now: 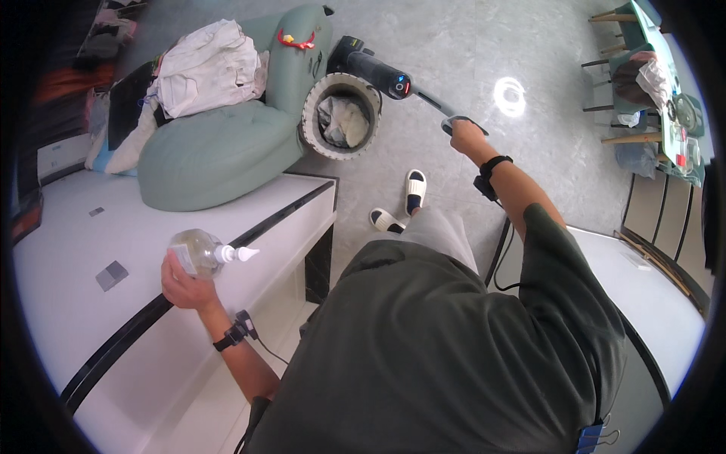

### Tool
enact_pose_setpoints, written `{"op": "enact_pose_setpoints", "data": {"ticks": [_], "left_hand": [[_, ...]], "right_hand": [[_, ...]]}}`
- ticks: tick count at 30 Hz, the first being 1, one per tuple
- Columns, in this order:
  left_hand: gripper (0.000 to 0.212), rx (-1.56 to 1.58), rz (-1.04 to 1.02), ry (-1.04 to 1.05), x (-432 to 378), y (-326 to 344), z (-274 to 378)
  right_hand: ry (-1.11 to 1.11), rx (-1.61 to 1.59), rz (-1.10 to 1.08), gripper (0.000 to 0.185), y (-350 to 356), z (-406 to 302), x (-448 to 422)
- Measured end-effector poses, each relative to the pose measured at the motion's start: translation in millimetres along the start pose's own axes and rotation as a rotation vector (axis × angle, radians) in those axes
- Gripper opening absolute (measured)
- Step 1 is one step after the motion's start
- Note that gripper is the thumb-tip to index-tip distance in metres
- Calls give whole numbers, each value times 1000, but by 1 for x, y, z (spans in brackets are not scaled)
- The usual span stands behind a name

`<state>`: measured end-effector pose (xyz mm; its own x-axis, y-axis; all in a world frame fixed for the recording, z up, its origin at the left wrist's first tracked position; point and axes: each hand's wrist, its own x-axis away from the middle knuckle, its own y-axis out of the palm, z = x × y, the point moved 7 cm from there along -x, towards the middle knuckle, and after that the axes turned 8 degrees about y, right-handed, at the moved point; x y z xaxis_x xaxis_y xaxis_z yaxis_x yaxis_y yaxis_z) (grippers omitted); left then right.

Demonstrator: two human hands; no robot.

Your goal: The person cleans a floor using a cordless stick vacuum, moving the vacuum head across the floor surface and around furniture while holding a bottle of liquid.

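My left hand (187, 284) grips a clear plastic pump bottle (205, 258) with a white pump head, tilted above the white countertop (147, 238). Whether the bottle rests on the counter I cannot tell. On the other side, my right hand (468, 138) is closed around the handle (451, 122) of a cordless floor cleaner (380, 74). Its dark body has a lit display and leans away from me, with the head on the grey tiled floor. A waste bin (309, 125) lined with a bag and holding crumpled rubbish stands beside the cleaner.
A green sofa (221, 153) bearing white clothing (210, 68) and a red headband (296, 42) lies to the left. At far right are a cluttered table (669, 136) and chairs (627, 62). A second white counter (612, 267) runs behind my right arm. Cables hang from both wrists.
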<state>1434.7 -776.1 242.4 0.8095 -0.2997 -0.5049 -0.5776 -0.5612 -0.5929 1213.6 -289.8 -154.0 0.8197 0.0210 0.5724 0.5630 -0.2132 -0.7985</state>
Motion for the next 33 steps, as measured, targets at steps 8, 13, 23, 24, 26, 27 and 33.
{"op": "enact_pose_setpoints", "data": {"ticks": [8,13,23,24,26,27,33], "left_hand": [[41,-37,-13,1,1,0,3],[41,-54,-1,18,-6,-5,6],[44,-56,32,-37,-5,-3,3],[44,-56,34,-31,-4,-5,2],[44,-55,35,-28,-4,-6,1],[43,-51,42,-19,-6,-7,2],[39,-41,62,-20,-6,-7,4]], "right_hand": [[151,-245,17,23,62,66,96],[211,-236,-22,24,100,112,200],[361,-130,-307,23,63,167,355],[352,-125,-302,23,57,176,358],[348,30,-282,21,48,197,366],[345,36,-278,21,42,205,368],[322,234,-284,21,28,237,361]]}}
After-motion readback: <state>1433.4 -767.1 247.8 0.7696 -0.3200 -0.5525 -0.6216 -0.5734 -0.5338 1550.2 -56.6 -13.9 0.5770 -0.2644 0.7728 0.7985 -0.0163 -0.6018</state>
